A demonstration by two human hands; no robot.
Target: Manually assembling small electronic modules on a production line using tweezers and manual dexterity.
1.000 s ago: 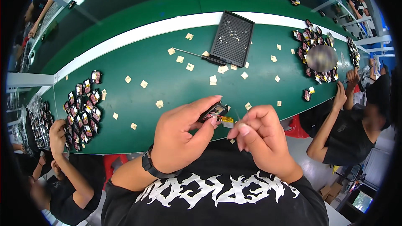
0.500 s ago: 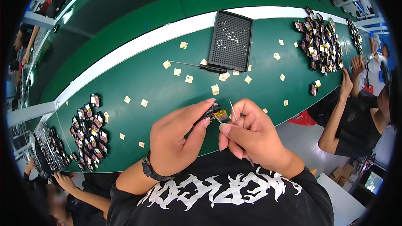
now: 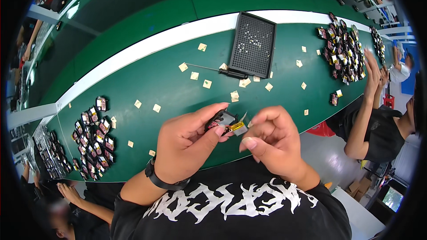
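Observation:
My left hand is closed round a small black plastic housing, pinched between thumb and fingers. A small silver battery pouch with yellow tape hangs from its right side, seemingly on short thin wires. Just right of the pouch is my right hand, its fingers curled and its thumb a little apart. Tweezers appear to be in its grasp; only a pale pointed tip shows above the pouch, and the rest is hidden by the fingers.
A black perforated tray holds small bright pieces, with a screwdriver at its near edge. Pale paper squares are scattered on the green table. Piles of similar units lie left and right. A co-worker's hand is by the right pile.
My left hand has turned the housing, so more of its open face shows. My right hand has drawn slightly away from the pouch and its fingers have shifted. The co-worker's hand at right has risen.

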